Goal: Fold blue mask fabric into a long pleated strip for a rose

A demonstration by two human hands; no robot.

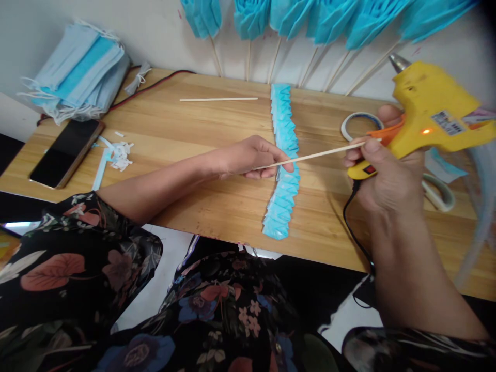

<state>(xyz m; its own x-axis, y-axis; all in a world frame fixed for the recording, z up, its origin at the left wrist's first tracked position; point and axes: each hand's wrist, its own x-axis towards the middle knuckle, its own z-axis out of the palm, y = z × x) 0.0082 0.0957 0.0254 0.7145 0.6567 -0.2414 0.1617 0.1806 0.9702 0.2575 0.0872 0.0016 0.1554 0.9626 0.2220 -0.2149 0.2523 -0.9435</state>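
Observation:
My left hand (258,157) pinches one end of a thin wooden stick (325,153) between thumb and fingers. The stick's other end meets the thumb of my right hand (393,178). That hand is wrapped round a yellow hot glue gun (424,111), whose metal nozzle points up and to the left, with a small orange light glowing on its side. Below the stick, a long pleated strip of blue face-mask material (282,199) lies on the table, partly hidden by my left hand.
Several blue mask flowers on sticks (250,20) lean against the wall. A second stick (219,99), a phone (65,152), a mask stack (79,67), white scraps (121,155) and tape rolls (343,126) lie on the wooden table (186,201). The gun's black cord (351,222) hangs over the front edge.

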